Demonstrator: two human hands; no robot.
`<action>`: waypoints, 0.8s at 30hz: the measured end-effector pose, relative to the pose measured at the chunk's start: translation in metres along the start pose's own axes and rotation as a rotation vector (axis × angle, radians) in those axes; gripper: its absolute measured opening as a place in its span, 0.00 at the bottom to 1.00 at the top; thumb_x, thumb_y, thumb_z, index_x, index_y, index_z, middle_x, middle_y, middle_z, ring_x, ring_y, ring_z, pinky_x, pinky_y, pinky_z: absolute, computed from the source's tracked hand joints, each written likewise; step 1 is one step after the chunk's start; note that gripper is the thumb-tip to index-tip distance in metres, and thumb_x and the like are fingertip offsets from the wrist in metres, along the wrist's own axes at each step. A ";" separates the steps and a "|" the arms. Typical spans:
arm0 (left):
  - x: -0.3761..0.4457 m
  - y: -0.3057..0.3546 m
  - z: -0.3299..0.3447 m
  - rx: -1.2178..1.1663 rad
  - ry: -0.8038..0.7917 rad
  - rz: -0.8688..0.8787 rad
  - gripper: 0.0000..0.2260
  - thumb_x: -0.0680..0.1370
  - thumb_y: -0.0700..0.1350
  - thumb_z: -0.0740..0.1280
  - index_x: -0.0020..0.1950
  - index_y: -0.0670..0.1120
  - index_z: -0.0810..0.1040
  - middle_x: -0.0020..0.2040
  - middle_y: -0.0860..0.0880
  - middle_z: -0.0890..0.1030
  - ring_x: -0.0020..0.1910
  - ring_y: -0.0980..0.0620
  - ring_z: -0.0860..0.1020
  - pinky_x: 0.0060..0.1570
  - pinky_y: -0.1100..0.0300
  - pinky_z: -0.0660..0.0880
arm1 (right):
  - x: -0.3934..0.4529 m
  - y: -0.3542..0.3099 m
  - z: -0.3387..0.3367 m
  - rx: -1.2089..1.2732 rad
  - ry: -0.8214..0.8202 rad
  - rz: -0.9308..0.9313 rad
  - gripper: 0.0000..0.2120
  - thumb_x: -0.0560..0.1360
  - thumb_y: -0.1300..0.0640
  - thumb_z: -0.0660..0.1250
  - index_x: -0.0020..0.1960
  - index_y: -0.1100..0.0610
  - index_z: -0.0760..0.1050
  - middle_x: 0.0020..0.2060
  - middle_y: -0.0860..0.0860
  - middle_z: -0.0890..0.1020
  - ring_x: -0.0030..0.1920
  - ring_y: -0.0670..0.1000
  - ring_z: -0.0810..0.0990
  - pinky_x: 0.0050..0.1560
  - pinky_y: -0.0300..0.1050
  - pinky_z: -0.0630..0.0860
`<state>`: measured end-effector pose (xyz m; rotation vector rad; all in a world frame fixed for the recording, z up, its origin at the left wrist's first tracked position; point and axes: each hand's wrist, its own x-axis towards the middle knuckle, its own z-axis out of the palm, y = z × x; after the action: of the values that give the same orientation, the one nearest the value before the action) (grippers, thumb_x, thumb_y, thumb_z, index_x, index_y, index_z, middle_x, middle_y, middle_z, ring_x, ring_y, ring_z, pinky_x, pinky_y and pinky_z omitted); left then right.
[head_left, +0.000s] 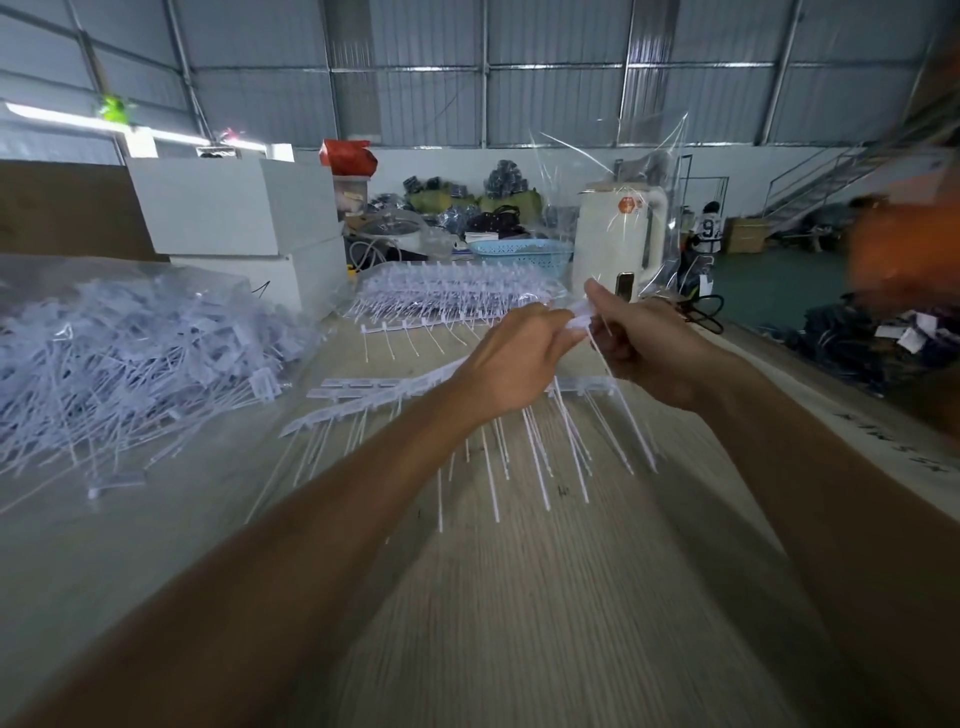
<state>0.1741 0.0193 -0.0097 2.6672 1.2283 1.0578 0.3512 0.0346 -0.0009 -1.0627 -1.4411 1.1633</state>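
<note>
Clearly, both hands are busy with one small piece: a white plastic tie (578, 318), held up in the air above the table (519, 623), between the two hands and a little beyond the middle of the tabletop. We see the left hand (511, 361) pinching one end of its flat, pale tag head with curled fingertips. The right hand (641, 351) grips the other end, thumb raised and fingers folded round it. The tie looks milky and slightly translucent. From the head a thin, stiff tail drops down past the right palm (where exactly it ends we cannot tell, since it blends with the other tails below).

Under the hands lie comb-like strips (358, 408) of the same ties, each a flat band with a row of long white tails fanning toward us across the pale wood grain. We find a loose pile (130, 358) of single ties on clear plastic sheeting at the left. A neat stack of strips (457, 293) rests farther back. Behind these stand white boxes (228, 208), a blue basket (524, 253) and a white appliance (618, 234) wrapped in a clear bag.
</note>
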 end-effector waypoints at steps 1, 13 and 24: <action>-0.001 0.000 -0.001 0.008 -0.019 -0.029 0.15 0.86 0.47 0.56 0.53 0.38 0.77 0.45 0.42 0.74 0.47 0.44 0.72 0.52 0.48 0.70 | 0.000 0.000 0.001 0.039 -0.040 0.024 0.20 0.76 0.39 0.69 0.36 0.53 0.72 0.28 0.47 0.65 0.29 0.46 0.60 0.33 0.42 0.57; 0.002 -0.018 -0.017 -0.313 0.095 -0.325 0.08 0.84 0.45 0.62 0.55 0.42 0.78 0.45 0.47 0.82 0.39 0.52 0.78 0.39 0.57 0.73 | -0.001 0.001 0.013 0.229 -0.065 0.017 0.13 0.81 0.53 0.67 0.39 0.52 0.69 0.27 0.45 0.65 0.26 0.43 0.58 0.22 0.35 0.58; 0.002 -0.033 -0.032 -0.887 -0.157 -0.607 0.16 0.84 0.45 0.58 0.36 0.48 0.70 0.27 0.52 0.67 0.26 0.53 0.60 0.28 0.60 0.58 | -0.005 -0.013 0.021 -0.603 -0.034 -0.549 0.08 0.81 0.57 0.66 0.51 0.63 0.74 0.32 0.49 0.77 0.29 0.42 0.71 0.33 0.39 0.69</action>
<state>0.1345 0.0351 0.0068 1.5474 1.0661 0.9430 0.3302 0.0240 0.0097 -0.9365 -2.0110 0.3564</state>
